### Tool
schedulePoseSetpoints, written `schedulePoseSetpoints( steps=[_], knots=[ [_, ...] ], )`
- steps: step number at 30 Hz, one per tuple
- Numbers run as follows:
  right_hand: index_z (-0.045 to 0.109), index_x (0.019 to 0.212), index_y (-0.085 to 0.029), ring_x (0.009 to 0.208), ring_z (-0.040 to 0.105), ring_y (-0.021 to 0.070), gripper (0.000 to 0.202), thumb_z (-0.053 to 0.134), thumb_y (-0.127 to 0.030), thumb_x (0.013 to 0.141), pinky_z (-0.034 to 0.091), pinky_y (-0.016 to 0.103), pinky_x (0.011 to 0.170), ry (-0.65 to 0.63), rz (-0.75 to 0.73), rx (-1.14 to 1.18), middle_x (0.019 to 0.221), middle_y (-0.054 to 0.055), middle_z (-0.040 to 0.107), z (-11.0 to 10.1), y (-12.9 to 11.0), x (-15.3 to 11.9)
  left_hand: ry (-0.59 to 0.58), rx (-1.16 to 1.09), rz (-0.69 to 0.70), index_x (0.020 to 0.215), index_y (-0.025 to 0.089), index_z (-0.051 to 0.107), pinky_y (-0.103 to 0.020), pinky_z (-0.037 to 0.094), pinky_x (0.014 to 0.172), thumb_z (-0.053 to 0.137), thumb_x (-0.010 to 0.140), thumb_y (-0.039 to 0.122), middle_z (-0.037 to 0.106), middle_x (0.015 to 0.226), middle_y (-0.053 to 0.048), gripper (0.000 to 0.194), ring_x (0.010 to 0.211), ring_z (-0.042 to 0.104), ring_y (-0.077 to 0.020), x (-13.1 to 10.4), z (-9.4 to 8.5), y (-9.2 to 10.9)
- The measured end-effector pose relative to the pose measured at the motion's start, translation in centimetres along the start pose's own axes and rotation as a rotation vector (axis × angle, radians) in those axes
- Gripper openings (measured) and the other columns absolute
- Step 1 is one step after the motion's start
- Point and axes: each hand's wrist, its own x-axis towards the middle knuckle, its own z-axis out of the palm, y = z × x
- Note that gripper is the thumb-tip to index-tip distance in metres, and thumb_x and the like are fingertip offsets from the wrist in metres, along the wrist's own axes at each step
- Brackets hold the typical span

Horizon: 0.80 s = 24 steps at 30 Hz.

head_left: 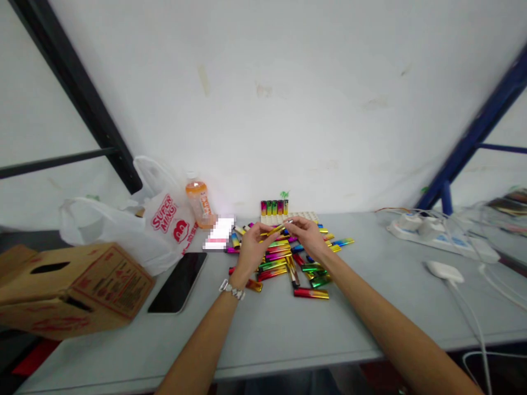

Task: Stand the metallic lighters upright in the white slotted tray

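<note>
Both of my hands are raised over a pile of shiny metallic lighters in gold, red, green, purple and blue. A gold lighter [276, 230] lies between them. My left hand [252, 248] pinches its left part, and the fingers of my right hand [308, 236] close on its right end. Under and around the hands the loose lighters point in different directions; a red and gold lighter [311, 294] lies nearest the front. Behind the hands is a white tray [307, 216] with rows of holes. Several lighters [274, 207] stand upright at its left side.
On the left are a cardboard box [111, 282], a white plastic bag [158, 225], a black phone [178, 282] and an orange drink bottle [199, 203]. A power strip [444, 236] with cables and a white charger [444, 271] lie on the right. A wall stands behind the grey table [263, 334].
</note>
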Motion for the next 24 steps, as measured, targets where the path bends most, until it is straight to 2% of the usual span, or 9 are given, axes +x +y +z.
schedulePoseSetpoints(
  steps=[4, 7, 10, 12, 15, 18, 21, 24],
  knots=[
    [0.068, 0.079, -0.020, 0.074, 0.058, 0.0146, 0.028, 0.082, -0.042, 0.067, 0.046, 0.028, 0.073, 0.062, -0.053, 0.026, 0.079, 0.000, 0.067, 0.9, -0.1, -0.4, -0.083, 0.274, 0.069, 0.079, 0.017, 0.064, -0.032, 0.054, 0.077, 0.077, 0.075, 0.041, 0.070, 0.085, -0.004, 0.028, 0.080, 0.066, -0.0172, -0.6, 0.4, -0.3],
    [0.061, 0.084, -0.023, 0.071, 0.060, 0.0142, 0.030, 0.075, -0.048, 0.074, 0.049, 0.028, 0.072, 0.106, -0.108, 0.008, 0.076, -0.002, 0.065, 1.4, -0.6, -1.2, -0.117, 0.436, 0.157, 0.079, 0.017, 0.066, -0.031, 0.051, 0.078, 0.073, 0.079, 0.040, 0.070, 0.086, -0.003, 0.024, 0.082, 0.064, -0.0174, -0.9, 0.7, 0.1],
    [0.052, 0.097, -0.028, 0.054, 0.055, 0.0121, 0.034, 0.064, -0.056, 0.082, 0.046, 0.024, 0.057, 0.146, -0.119, 0.041, 0.064, -0.007, 0.058, 1.6, -1.2, -1.8, -0.118, 0.506, 0.222, 0.077, 0.018, 0.066, -0.031, 0.050, 0.079, 0.065, 0.086, 0.039, 0.070, 0.084, -0.003, 0.023, 0.083, 0.063, -0.0175, -0.9, 0.6, 0.8],
    [0.051, 0.100, -0.028, 0.041, 0.041, 0.0096, 0.037, 0.061, -0.060, 0.083, 0.035, 0.021, 0.042, 0.168, -0.080, 0.077, 0.053, -0.010, 0.048, 1.5, -1.4, -1.9, -0.111, 0.529, 0.238, 0.077, 0.018, 0.066, -0.030, 0.049, 0.079, 0.061, 0.090, 0.039, 0.070, 0.082, -0.003, 0.025, 0.081, 0.063, -0.0171, -0.9, 0.4, 1.1],
    [0.055, 0.085, -0.024, 0.035, 0.021, 0.0071, 0.046, 0.050, -0.069, 0.083, 0.016, 0.020, 0.035, 0.145, 0.080, 0.169, 0.046, -0.011, 0.033, 1.1, -1.3, -1.9, -0.106, 0.558, 0.250, 0.076, 0.018, 0.065, -0.030, 0.049, 0.079, 0.058, 0.091, 0.039, 0.070, 0.081, -0.003, 0.027, 0.080, 0.062, -0.0170, -0.9, 0.2, 1.2],
    [0.046, 0.061, -0.022, 0.034, 0.016, 0.0067, 0.051, 0.043, -0.067, 0.085, 0.011, 0.021, 0.035, 0.180, 0.234, 0.188, 0.041, -0.009, 0.026, 0.7, -1.0, -1.6, -0.135, 0.575, 0.260, 0.070, 0.019, 0.063, -0.030, 0.049, 0.079, 0.057, 0.092, 0.039, 0.069, 0.079, -0.003, 0.030, 0.079, 0.061, -0.0171, -0.9, 0.5, 1.0],
    [0.038, 0.054, -0.023, 0.034, 0.017, 0.0070, 0.047, 0.042, -0.055, 0.087, 0.011, 0.021, 0.035, 0.290, 0.236, 0.129, 0.040, -0.008, 0.026, 0.6, -0.8, -1.4, -0.162, 0.587, 0.270, 0.068, 0.019, 0.061, -0.031, 0.048, 0.082, 0.055, 0.093, 0.036, 0.068, 0.078, -0.003, 0.031, 0.080, 0.061, -0.0172, -1.0, 0.8, 0.7],
    [0.037, 0.054, -0.023, 0.034, 0.019, 0.0077, 0.043, 0.036, -0.049, 0.089, 0.013, 0.022, 0.035, 0.318, 0.188, 0.103, 0.041, -0.007, 0.027, 0.6, -0.6, -1.4, -0.190, 0.591, 0.272, 0.070, 0.019, 0.062, -0.031, 0.048, 0.084, 0.054, 0.094, 0.034, 0.068, 0.081, -0.003, 0.029, 0.082, 0.062, -0.0176, -1.1, 1.1, 0.5]
  ],
)
